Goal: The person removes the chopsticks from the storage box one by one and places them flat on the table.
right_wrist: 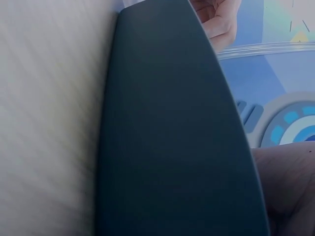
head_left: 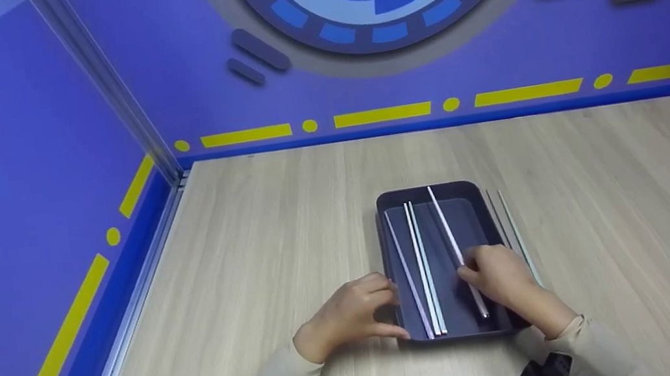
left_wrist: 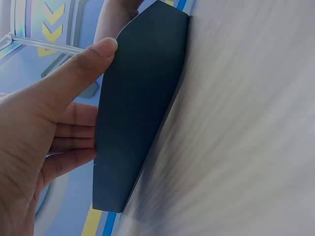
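Note:
A dark rectangular tray lies on the table with slim, shiny chopsticks in it. My right hand pinches a pale pink chopstick over the tray's right half. Toward the left side of the tray lie a purple chopstick and, close together, a whitish chopstick and a pale teal chopstick. My left hand touches the tray's left rim, thumb and fingers spread apart. In the left wrist view, the left thumb rests on the tray edge. The tray wall hides most of the right hand in the right wrist view.
Just right of the tray, a greyish chopstick and a teal chopstick lie on the wooden table. Blue printed panels stand behind and left of the table, with a metal post at the corner.

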{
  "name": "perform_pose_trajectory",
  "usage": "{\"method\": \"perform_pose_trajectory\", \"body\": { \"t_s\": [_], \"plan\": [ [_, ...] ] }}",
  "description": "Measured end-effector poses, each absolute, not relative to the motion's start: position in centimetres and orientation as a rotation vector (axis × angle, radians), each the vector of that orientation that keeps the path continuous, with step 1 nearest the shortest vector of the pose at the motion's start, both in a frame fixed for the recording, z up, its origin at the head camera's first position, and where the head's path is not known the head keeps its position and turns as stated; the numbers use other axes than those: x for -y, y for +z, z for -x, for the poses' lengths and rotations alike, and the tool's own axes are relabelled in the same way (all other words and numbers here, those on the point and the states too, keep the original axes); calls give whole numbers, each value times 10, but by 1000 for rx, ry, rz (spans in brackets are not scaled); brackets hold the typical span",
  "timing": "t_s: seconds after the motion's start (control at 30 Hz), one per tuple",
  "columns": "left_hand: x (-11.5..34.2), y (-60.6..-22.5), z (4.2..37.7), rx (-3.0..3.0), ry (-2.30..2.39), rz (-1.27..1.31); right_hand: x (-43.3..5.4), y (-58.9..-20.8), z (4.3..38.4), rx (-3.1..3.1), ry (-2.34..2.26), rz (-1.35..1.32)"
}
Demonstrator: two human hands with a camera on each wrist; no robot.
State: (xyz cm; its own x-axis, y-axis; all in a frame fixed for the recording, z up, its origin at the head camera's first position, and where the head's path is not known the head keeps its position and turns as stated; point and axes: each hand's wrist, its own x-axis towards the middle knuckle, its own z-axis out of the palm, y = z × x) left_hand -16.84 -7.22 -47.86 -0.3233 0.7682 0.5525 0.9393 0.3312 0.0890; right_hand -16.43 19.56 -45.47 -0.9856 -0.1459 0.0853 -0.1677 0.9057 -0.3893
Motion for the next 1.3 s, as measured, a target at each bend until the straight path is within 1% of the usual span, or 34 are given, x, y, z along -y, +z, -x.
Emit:
{"method": "perform_pose_trajectory", "body": {
  "t_s": [1.3],
  "plan": [
    [73,-479,169,2192,-551,1509,-233,-440,162,3038,605,-183]
  ]
}}
